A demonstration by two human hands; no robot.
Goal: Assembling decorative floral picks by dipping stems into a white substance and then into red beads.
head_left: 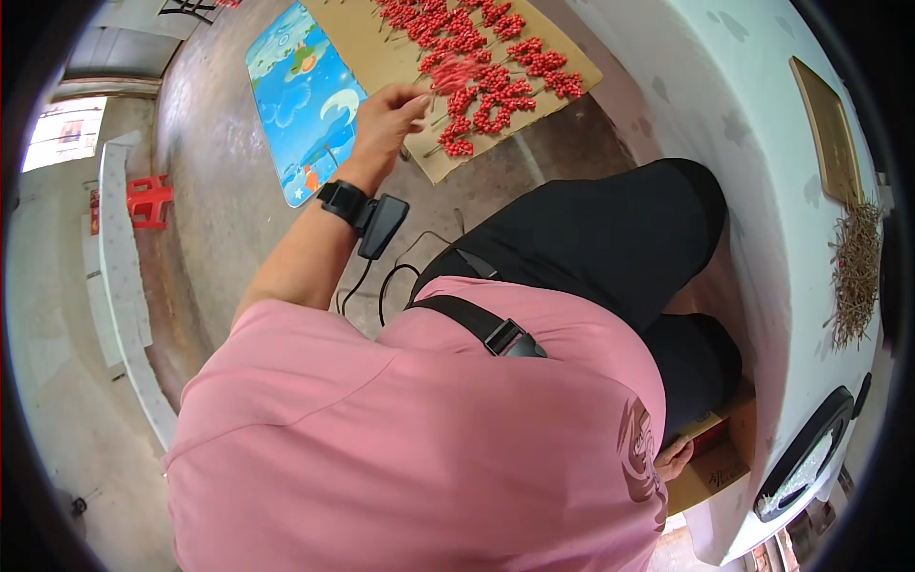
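My left hand (389,126) reaches over the near left edge of a cardboard sheet (443,170). Its thumb and forefinger are pinched on a red berry sprig (456,72), blurred by motion. Rows of red berry sprigs (496,100) with thin stems lie on the cardboard beside it. Low on the right, my right hand (675,458) is at a cardboard box (715,469), largely hidden behind my pink shirt. Its visible fingers are bent together by the box's edge; what they hold, if anything, cannot be made out.
A blue cartoon-printed board (303,105) adjoins the cardboard on the left. On the right, a pale-covered table (762,238) bears a pile of thin brown stems (856,276), a gold-coloured tray (825,133) and a black round dish (810,462). A red stool (148,200) stands far left.
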